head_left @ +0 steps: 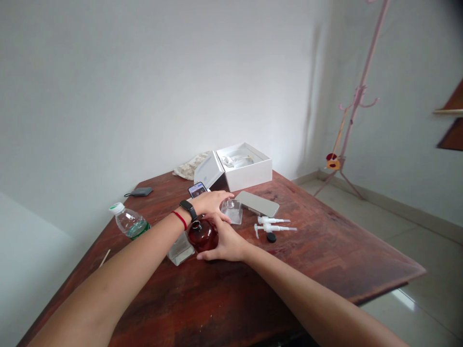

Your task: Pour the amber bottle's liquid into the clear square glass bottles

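Note:
My right hand is wrapped round a rounded, dark amber bottle that stands open-necked on the table. Reaching past it, my left hand has its fingers and thumb about the near side of a clear square bottle, which also has an open neck. Part of that grip is hidden behind the hand. Another clear square container sits just left of the amber bottle, partly covered by my left forearm. To the right lie two white pump heads beside a small round black cap.
A silver-grey flat case lies behind the pumps. Farther back is an open white box with a cable inside, near a phone. At left are a water bottle and a grey pouch. A pink coat stand stands beyond the table.

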Motion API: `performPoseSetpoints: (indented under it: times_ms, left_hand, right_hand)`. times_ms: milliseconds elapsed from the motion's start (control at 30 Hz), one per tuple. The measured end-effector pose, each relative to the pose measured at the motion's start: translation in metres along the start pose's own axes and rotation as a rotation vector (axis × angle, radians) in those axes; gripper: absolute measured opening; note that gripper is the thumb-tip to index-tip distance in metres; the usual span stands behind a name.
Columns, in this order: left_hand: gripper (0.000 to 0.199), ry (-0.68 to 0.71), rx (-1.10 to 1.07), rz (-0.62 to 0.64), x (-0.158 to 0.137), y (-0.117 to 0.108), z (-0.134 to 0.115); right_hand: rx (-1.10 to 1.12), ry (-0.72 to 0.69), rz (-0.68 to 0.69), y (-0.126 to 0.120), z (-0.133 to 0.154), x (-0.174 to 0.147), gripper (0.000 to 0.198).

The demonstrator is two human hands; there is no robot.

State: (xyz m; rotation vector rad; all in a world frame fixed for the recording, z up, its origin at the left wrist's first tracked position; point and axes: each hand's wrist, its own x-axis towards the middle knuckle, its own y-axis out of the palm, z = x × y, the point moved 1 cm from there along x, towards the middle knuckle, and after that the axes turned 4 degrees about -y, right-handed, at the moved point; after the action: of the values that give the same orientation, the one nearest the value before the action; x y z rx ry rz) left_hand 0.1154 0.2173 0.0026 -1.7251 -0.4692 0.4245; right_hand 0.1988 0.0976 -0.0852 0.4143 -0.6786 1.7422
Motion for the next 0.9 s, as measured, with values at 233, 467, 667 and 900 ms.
performPoseSetpoints:
  times_ms: [233,467,667,900]
  left_hand:
    - [0.064,-0.029,0.041,0.07,0.016,0.002,0.001]
    - [0.06,-0.062,0.005,-0.042,0.004,-0.034,0.002]
    - [0.062,-0.149,0.051,-0.218,-0.03,-0.083,-0.001]
    - [0.066,-0.211,0.254,-0.571,-0.101,-0.127,-0.017]
  right_hand:
    - [0.079,-0.029,0.001,0.002,-0.006,0.002,0.094]
    - [0.029,0.055,0.011,0.001,-0.006,0.0,0.101]
    - [0.026,0.1,0.034,-0.001,-0.005,0.0,0.108]
    - [0.087,0.153,0.031,-0.002,-0.011,0.0,0.1]
